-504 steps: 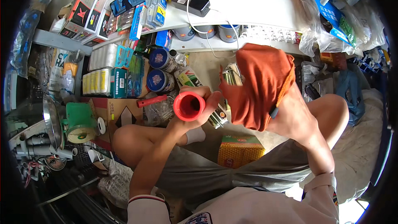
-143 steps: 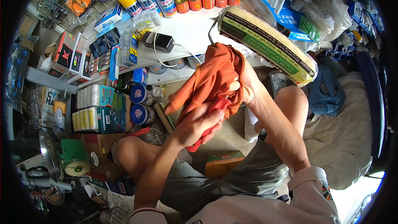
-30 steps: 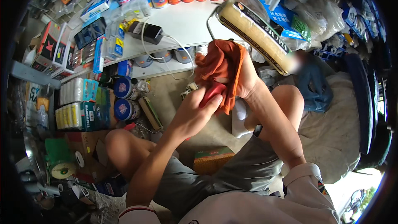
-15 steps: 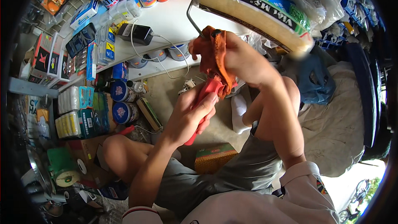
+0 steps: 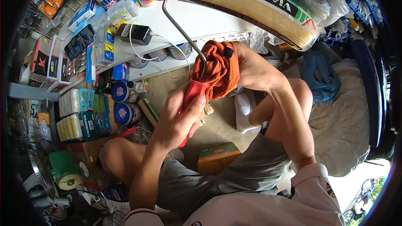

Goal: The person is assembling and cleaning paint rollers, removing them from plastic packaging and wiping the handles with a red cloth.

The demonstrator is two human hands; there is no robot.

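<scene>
Left hand (image 5: 178, 119) fingers clamp the red roller handle (image 5: 190, 100); right hand (image 5: 251, 67) fingers clamp the orange rag (image 5: 215, 69), which could snag on the wire frame (image 5: 180, 27).

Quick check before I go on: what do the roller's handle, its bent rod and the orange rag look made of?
Handle: looks like smooth red plastic, even in colour with a dull sheen; the left hand grips it.
Rod: bare grey metal by its shine and thin bent form.
Rag: soft woven cloth, matte, creased and bunched in the right hand.
Roller: fuzzy cream nap, likely under a clear wrapper.
</scene>
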